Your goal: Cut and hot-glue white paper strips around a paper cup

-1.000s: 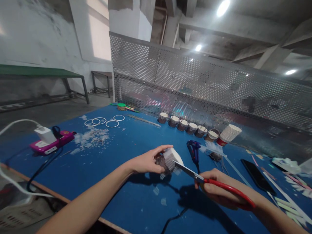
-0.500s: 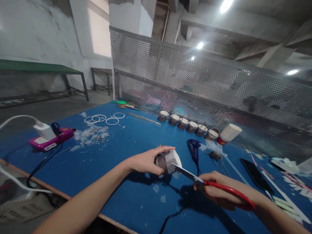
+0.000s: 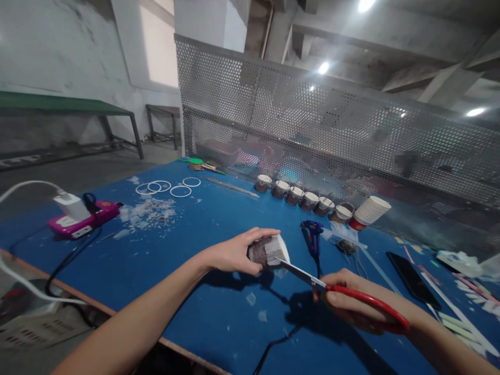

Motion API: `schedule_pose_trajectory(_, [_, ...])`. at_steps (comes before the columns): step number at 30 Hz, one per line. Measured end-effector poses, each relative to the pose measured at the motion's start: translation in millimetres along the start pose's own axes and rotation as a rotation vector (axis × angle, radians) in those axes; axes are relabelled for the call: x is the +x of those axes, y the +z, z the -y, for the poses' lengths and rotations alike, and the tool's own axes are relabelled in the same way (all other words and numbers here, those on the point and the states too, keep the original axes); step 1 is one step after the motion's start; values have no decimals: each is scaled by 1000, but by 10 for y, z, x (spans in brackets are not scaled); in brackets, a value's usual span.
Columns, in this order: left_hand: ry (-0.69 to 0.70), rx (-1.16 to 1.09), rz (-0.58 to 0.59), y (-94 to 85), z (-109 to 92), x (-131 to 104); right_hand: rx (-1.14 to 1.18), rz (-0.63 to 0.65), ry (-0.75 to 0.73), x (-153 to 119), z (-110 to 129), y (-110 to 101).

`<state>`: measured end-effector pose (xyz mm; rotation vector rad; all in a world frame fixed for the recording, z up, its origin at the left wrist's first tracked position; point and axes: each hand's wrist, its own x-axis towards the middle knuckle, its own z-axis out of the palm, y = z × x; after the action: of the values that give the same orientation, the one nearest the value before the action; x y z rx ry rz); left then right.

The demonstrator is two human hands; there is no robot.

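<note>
My left hand (image 3: pixel 238 253) grips a small paper cup (image 3: pixel 269 251) lying on its side above the blue table. Brown cord winds round the cup's lower part and a greyish strip covers the rest, with its white mouth turned to the right. In my right hand (image 3: pixel 351 299) is a pair of scissors (image 3: pixel 375 302) with red handles. Their blades point left, and the tip reaches the strip near the cup's rim. Whether the blades are cutting into it, I cannot tell.
Behind the cup lies a blue glue gun (image 3: pixel 312 237). Several wrapped cups (image 3: pixel 295 196) line the mesh screen (image 3: pixel 273 104), with stacked paper cups (image 3: pixel 371 212) at their right. A phone (image 3: pixel 412 278) lies right; white rings (image 3: pixel 180 191), scraps and a purple power strip (image 3: pixel 84 221) lie left.
Both hands, the cup and the scissors hold nearly the same pose. The cup is turned very slightly, and the view has shifted a little.
</note>
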<state>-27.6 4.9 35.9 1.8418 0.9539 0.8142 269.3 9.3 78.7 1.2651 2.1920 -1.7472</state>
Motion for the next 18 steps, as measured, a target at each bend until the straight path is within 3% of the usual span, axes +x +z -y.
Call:
schedule_pose_trajectory(6, [-41, 98, 114, -23, 13, 3, 0, 70, -30, -7, 49, -23])
schedule_pose_trajectory(18, [-24, 107, 129, -36, 15, 22, -83, 65, -25, 19, 66, -46])
